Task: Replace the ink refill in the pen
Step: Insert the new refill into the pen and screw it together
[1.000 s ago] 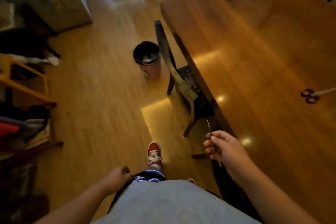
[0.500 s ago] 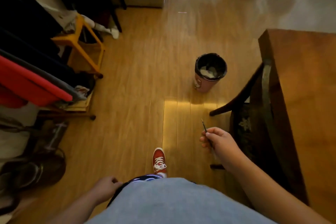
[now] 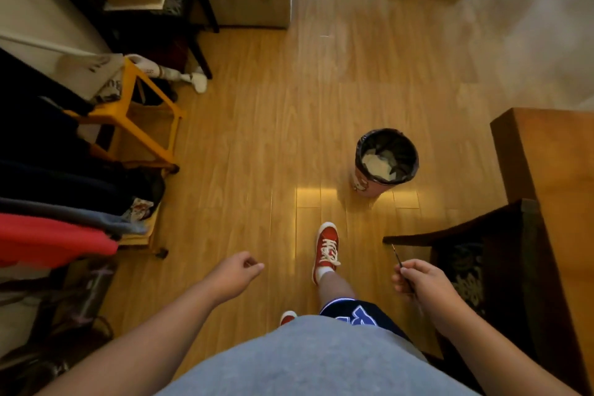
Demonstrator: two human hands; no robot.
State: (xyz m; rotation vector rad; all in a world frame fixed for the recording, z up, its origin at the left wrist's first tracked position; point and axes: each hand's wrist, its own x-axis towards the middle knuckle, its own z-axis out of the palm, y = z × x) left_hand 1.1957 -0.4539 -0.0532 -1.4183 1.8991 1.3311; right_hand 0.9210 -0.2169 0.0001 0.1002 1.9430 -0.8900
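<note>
A thin dark ink refill [image 3: 396,255] sticks up from my right hand [image 3: 421,280], which is closed around its lower part, out in front of my right hip. Its tip points up and away, toward the bin. My left hand [image 3: 236,273] hangs loosely curled at the lower middle left and holds nothing that I can see. A small bin [image 3: 385,159] with a black liner and crumpled paper inside stands on the wooden floor ahead of me, to the right. No pen body is in view.
A dark wooden chair [image 3: 466,254] is tucked against the brown table [image 3: 553,164] at the right. A yellow stool [image 3: 135,125] and a rack of hanging clothes [image 3: 48,202] line the left side. My red shoe [image 3: 326,249] is stepping forward on the floor.
I have turned away from the table and walked toward the bin, which is now closer and more central. My left hand has swung forward. The refill stays in my right hand.
</note>
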